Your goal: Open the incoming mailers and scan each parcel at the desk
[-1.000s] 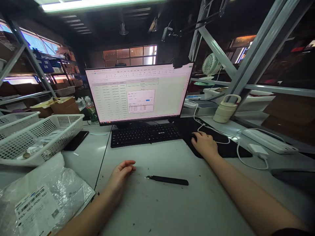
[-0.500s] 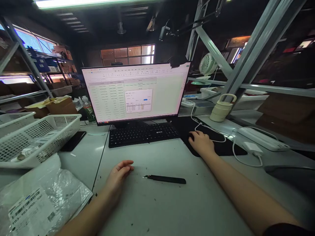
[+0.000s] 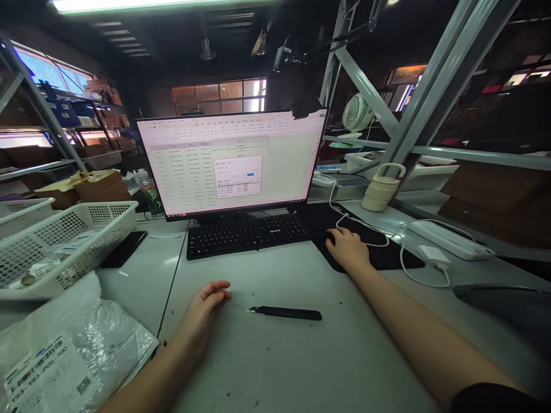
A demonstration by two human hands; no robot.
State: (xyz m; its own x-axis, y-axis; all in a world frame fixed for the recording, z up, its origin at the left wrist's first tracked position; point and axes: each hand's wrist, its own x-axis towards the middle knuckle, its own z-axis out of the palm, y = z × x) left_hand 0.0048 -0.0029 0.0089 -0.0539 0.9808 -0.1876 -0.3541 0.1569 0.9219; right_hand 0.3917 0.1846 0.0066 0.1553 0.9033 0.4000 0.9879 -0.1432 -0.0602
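Observation:
My right hand (image 3: 348,248) lies over a dark computer mouse on the black mouse pad (image 3: 390,258); the palm and fingers hide most of the mouse. My left hand (image 3: 209,301) rests on its side on the table, fingers loosely bent, with nothing in it. Just right of its fingertips lies a black craft knife (image 3: 286,312), blade tip pointing left. Beyond both hands stand a black keyboard (image 3: 247,235) and a lit monitor (image 3: 232,163) with a spreadsheet and a small dialog window on it.
On the left are a white perforated basket (image 3: 92,249), a black phone (image 3: 124,249) and a clear plastic bag (image 3: 109,321) with a barcode label. To the right sit a cream lidded cup (image 3: 381,189), a white power strip (image 3: 450,240) and white cables. Metal frame bars rise behind.
The whole view has shifted slightly, so things sit a little further left. Both hands keep their places, and the screen looks the same.

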